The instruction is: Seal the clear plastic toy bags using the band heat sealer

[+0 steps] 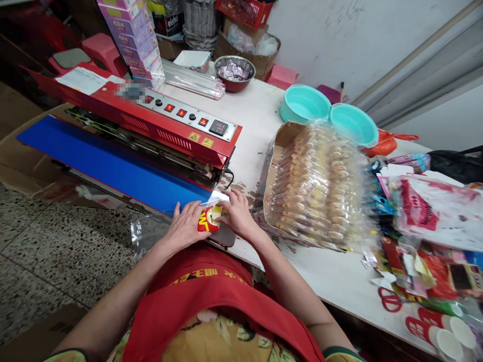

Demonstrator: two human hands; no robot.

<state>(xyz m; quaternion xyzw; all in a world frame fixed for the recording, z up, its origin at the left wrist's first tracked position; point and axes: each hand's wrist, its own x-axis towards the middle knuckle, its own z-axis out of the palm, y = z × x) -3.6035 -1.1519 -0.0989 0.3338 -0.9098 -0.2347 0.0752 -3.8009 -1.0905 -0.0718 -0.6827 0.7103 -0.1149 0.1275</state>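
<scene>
Packet (pixel 208 219), red and yellow in clear wrap, sits between both hands at the near end of the sealing machine's blue belt (pixel 113 166). Left hand (pixel 184 226) lies flat on its left side; right hand (pixel 236 213) pinches its right edge, fingers curled.

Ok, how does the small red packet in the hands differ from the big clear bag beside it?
The small packet is printed red and yellow; the big bag is clear, showing rows of pale snacks. The small packet sits between left hand and right hand; the big bag lies untouched in its box. Both look plastic.
</scene>
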